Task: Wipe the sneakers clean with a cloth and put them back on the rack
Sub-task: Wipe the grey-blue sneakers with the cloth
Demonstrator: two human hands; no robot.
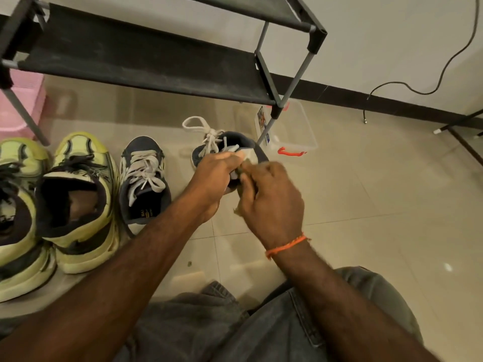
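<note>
One rack (146, 61) stood over four sneakers: two yellow (78, 202), two navy. My left hand (211, 184) gripped one navy sneaker (235, 145) above the floor; my right hand (271, 202) pinched one cloth (241, 171) against it.

Bare forearms; orange thread bracelet (286, 245) on right wrist; grey jeans (209, 325).

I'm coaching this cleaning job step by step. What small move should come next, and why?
Probably keep rubbing the small greenish cloth along the heel collar of the navy lace-up sneaker. The left hand holds that shoe up while the right hand pinches the cloth against it, and the black fabric rack shelf is bare.
</note>
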